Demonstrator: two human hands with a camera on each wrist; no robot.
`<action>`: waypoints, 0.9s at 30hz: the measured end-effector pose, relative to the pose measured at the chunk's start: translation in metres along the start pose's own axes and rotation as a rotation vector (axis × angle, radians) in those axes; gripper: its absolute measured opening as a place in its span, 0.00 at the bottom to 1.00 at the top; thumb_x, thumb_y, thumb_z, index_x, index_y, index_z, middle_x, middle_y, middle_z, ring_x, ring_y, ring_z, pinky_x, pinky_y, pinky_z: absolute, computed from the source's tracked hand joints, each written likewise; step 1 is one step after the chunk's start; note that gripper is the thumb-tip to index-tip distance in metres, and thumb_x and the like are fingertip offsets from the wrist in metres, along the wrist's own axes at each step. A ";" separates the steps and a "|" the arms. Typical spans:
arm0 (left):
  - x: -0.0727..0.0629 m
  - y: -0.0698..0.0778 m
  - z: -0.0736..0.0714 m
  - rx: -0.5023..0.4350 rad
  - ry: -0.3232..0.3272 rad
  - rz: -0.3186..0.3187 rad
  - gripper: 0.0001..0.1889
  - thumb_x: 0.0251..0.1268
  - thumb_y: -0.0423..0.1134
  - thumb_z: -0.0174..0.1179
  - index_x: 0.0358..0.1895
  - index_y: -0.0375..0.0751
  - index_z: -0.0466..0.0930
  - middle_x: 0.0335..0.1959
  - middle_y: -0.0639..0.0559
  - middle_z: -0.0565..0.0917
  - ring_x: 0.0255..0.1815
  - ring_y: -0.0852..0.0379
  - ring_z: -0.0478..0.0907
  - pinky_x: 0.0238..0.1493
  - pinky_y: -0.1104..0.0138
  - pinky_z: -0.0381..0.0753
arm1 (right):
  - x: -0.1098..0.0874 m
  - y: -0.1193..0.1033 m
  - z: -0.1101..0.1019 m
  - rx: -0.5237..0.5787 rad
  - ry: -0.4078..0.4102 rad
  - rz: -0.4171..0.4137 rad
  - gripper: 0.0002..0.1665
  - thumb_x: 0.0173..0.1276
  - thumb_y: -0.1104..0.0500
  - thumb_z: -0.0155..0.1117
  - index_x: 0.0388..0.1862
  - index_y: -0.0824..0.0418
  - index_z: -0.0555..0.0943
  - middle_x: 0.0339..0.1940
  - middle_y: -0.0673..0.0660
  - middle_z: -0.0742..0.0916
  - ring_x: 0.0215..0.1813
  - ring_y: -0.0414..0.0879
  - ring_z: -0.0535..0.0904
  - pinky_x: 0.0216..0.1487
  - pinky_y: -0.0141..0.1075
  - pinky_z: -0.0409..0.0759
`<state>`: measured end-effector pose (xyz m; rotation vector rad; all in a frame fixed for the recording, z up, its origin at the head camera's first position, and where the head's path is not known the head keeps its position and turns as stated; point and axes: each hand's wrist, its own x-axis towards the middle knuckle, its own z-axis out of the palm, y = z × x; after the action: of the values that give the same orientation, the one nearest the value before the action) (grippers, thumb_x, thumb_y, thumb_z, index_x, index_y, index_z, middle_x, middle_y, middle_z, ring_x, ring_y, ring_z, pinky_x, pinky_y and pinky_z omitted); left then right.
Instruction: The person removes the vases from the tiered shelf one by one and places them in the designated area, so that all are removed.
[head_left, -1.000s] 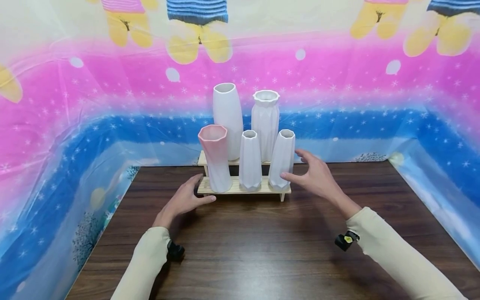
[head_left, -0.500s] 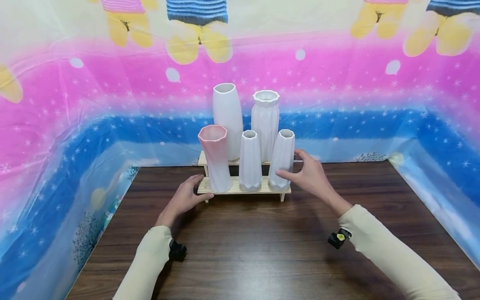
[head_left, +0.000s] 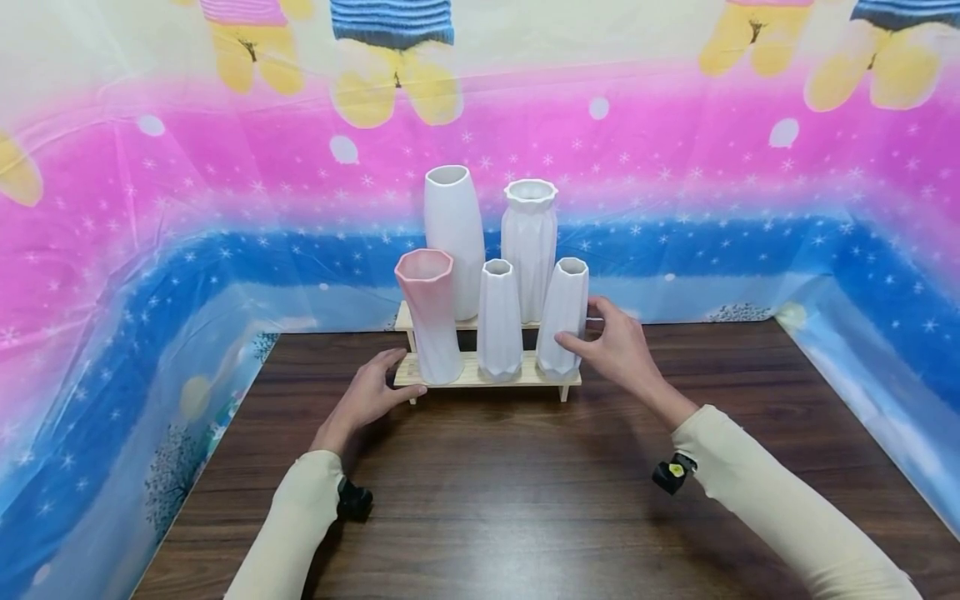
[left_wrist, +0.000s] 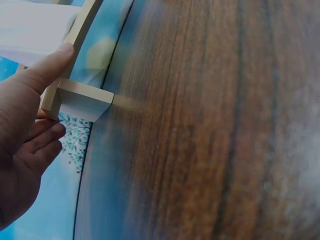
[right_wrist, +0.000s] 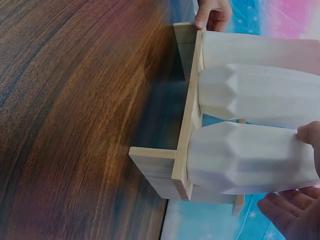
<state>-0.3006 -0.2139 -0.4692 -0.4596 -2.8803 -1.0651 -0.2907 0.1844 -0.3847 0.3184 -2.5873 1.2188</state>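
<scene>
A two-tier wooden stand [head_left: 470, 368] holds several upright vases. My left hand [head_left: 369, 395] grips the left end of its lower shelf. In the left wrist view, the thumb [left_wrist: 47, 67] lies on the board's edge and the fingers curl behind the end. At the right end of that shelf, my right hand [head_left: 622, 346] holds a white faceted vase [head_left: 562, 321] between thumb and fingers. The right wrist view shows this vase [right_wrist: 250, 157] with its base against the shelf; the fingers [right_wrist: 282, 212] are partly cut off by the frame.
Beside the held vase stand a second white faceted vase [head_left: 499, 325] and a pink-to-white vase [head_left: 435, 321]. A tall smooth vase [head_left: 456, 225] and a ruffled-rim vase [head_left: 529, 242] occupy the upper tier. The dark wooden table [head_left: 495, 483] meets a patterned cloth [head_left: 675, 167] behind.
My right hand has moved left onto the white faceted vase, its thumb now further across the front. The left thumb has shifted slightly left along the shelf edge. The vases have not moved.
</scene>
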 end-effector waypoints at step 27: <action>-0.001 0.000 -0.001 -0.022 -0.010 -0.017 0.47 0.64 0.56 0.71 0.78 0.33 0.62 0.78 0.33 0.62 0.77 0.33 0.62 0.70 0.39 0.68 | -0.010 0.005 -0.016 0.014 0.096 -0.006 0.38 0.59 0.55 0.80 0.62 0.70 0.76 0.51 0.69 0.87 0.49 0.61 0.88 0.45 0.48 0.89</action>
<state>-0.3001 -0.2147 -0.4688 -0.4437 -2.8890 -1.1012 -0.2809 0.2006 -0.3815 0.2637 -2.4954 1.2203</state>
